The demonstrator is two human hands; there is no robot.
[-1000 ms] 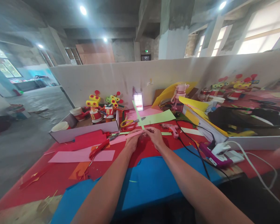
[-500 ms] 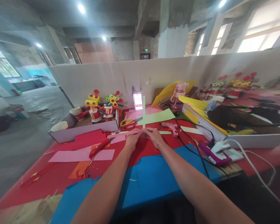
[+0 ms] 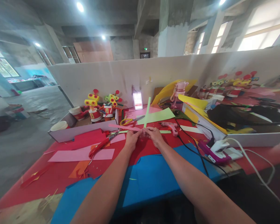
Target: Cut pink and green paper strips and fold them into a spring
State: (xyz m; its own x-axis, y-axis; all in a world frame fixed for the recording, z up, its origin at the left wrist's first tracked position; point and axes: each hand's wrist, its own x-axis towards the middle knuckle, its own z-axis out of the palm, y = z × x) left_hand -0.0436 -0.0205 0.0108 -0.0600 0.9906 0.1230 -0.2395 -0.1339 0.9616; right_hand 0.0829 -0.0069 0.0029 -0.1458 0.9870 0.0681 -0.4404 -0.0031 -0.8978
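Note:
At the middle of the table both hands meet over the joined ends of two paper strips. My left hand (image 3: 132, 138) is closed, thumb and fingers pinching the pink paper strip (image 3: 122, 127), which points out to the left. Beside it my right hand (image 3: 154, 136) pinches the lower end of the light green paper strip (image 3: 147, 112), which stands up and leans slightly right. My fingertips hide where the strips meet. Behind the hands lies a wider light green paper sheet (image 3: 160, 116). Red-handled scissors (image 3: 100, 147) rest to the left, and a pink glue gun (image 3: 170, 127) to the right.
Yellow-handled scissors (image 3: 128, 121) lie behind. A box (image 3: 84, 130) with paper-cup figures (image 3: 95, 112) stands left. A power strip (image 3: 210, 152) with trailing cords and a box (image 3: 256, 140) of scraps are right. Blue sheet (image 3: 151, 177) covers the table's front; a partition (image 3: 102, 74) stands behind.
The green strip has tipped from upright to a rightward lean. The pink strip's free left end has risen, uncovering more of the red-handled scissors. My hands stay nearly in place.

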